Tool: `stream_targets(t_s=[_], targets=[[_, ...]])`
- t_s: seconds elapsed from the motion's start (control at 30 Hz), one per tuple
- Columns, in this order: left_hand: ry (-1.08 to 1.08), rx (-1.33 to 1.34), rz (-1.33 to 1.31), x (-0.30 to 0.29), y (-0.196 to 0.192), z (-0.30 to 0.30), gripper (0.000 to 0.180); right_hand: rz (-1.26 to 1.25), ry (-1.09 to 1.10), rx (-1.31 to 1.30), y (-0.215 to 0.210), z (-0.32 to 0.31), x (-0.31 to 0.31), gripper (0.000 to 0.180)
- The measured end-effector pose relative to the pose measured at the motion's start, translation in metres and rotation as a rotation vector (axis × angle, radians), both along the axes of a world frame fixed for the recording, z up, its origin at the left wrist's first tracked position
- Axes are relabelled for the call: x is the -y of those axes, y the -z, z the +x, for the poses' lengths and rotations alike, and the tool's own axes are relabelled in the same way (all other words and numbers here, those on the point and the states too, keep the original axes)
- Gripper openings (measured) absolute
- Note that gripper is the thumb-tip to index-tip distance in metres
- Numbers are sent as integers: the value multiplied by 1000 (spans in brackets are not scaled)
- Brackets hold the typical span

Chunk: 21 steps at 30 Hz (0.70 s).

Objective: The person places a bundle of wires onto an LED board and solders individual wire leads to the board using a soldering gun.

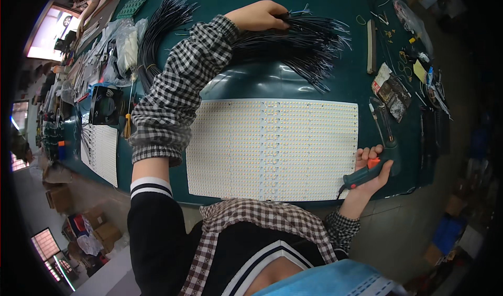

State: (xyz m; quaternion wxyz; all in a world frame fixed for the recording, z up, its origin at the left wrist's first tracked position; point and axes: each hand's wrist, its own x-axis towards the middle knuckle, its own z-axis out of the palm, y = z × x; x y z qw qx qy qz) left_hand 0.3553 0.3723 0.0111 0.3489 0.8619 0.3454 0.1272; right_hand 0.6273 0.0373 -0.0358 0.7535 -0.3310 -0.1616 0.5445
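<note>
Our right hand (374, 184) wraps its fingers around a green soldering gun (361, 177); our left hand (261, 16) touches black wires (309, 38), whether pinching any we cannot tell.

On the right, a hand could slip between the wooden stick (371, 47) and the tips of the black wire bundle (293, 44), then run along the bare strip of green table (346, 87) above the flat white panel (272, 149), which lies low enough to reach across. From the left, I see the checked sleeve (173, 86) barring that strip. The right hand (371, 186) and its green gun-shaped tool (361, 177) block the panel's near right corner, and a foil packet (392, 92) crowds the side beyond
</note>
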Motion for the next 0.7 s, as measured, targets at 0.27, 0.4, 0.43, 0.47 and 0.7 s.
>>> stream_targets(t_s=[0.27, 0.4, 0.43, 0.47, 0.7], targets=[[-120, 244, -84, -9, -15, -10, 27, -34, 42, 1, -3, 0, 1, 47], [-169, 416, -711, -8, -45, -12, 19, -17, 9, -16, -2, 1, 0, 47], [-174, 419, -707, -4, -53, -13, 19, 8, -13, -7, -1, 2, -1, 47], [-177, 321, -516, 2, -61, -14, 19, 15, -5, -8, -1, 2, -1, 47], [-389, -271, 702, 63, -127, -35, 17, 27, -37, 2, 2, 4, -2, 47]])
